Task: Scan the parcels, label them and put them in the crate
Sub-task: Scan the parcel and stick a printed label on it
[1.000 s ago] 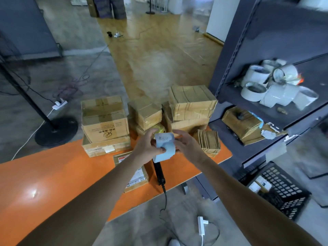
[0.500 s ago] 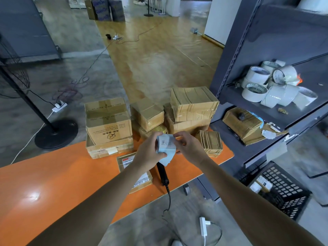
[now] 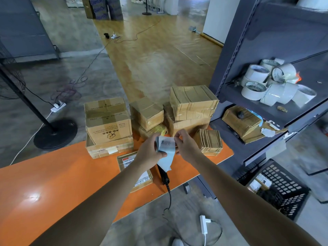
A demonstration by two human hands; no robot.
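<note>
Gripping a label strip point(image 3: 166, 151) in the left hand point(image 3: 149, 153), fingers curled round it, blue backing hanging down. Pinching the strip's upper right edge with the right hand point(image 3: 186, 148). Holding both above a black scanner point(image 3: 163, 175) and a flat labelled parcel point(image 3: 126, 161), each lying on the orange table point(image 3: 53, 183). Standing left of a black crate point(image 3: 287, 190) on the floor, parcels inside. Facing stacked boxes point(image 3: 108, 121) at the table's far edge.

Dim interior, glare spot on orange table point(image 3: 35, 197), wide-angle edge distortion
</note>
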